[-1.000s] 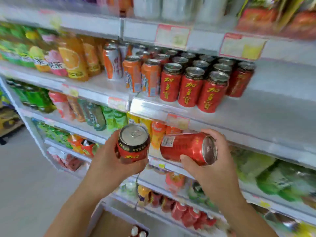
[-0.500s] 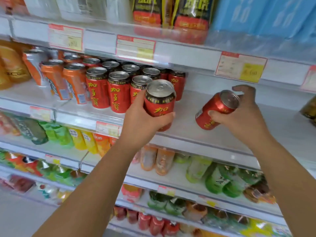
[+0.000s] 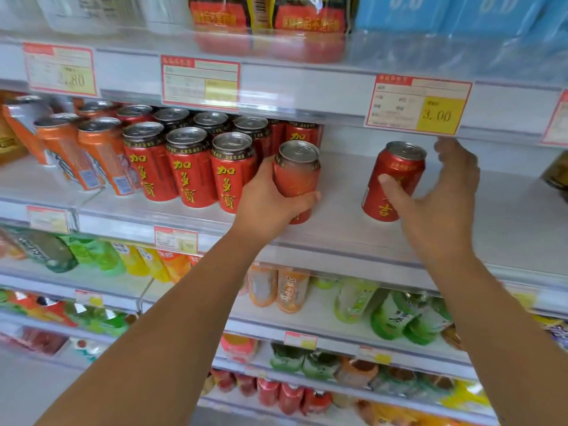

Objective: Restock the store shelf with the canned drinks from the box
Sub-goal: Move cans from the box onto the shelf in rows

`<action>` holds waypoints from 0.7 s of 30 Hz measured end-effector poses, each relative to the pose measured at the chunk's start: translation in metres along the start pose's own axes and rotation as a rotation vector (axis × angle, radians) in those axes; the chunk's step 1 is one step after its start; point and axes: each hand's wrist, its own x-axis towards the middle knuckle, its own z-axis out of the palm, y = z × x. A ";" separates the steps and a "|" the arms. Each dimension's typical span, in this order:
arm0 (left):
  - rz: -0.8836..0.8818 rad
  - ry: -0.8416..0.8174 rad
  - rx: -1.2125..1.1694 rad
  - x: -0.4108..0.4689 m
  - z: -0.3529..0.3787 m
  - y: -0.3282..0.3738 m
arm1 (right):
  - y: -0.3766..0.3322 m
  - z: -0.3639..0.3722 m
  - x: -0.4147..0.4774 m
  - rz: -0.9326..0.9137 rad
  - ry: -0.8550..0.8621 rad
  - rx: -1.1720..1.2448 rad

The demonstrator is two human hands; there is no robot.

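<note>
On the shelf (image 3: 338,195), near its left end, I see three orange cans (image 3: 101,155), then a front row (image 3: 190,170) of three red ones. My left hand (image 3: 267,204) grips a red can (image 3: 296,170) just beside them, by the front edge. My right hand (image 3: 442,207) is loose, thumb touching a second red can (image 3: 402,167).

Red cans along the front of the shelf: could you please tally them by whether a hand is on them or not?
Left can, gripped by the left hand: 1
Right can, touched by the right hand: 1
Untouched front-row cans: 3
Total: 5
</note>
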 end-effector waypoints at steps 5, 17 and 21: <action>0.020 -0.124 0.098 0.000 -0.010 -0.001 | -0.031 0.025 -0.050 -0.083 -0.093 0.336; 0.381 0.151 0.410 -0.043 -0.085 -0.077 | -0.051 0.091 -0.004 0.133 -0.619 0.329; 0.394 0.153 0.403 -0.042 -0.080 -0.092 | -0.050 0.113 0.007 0.151 -0.495 0.271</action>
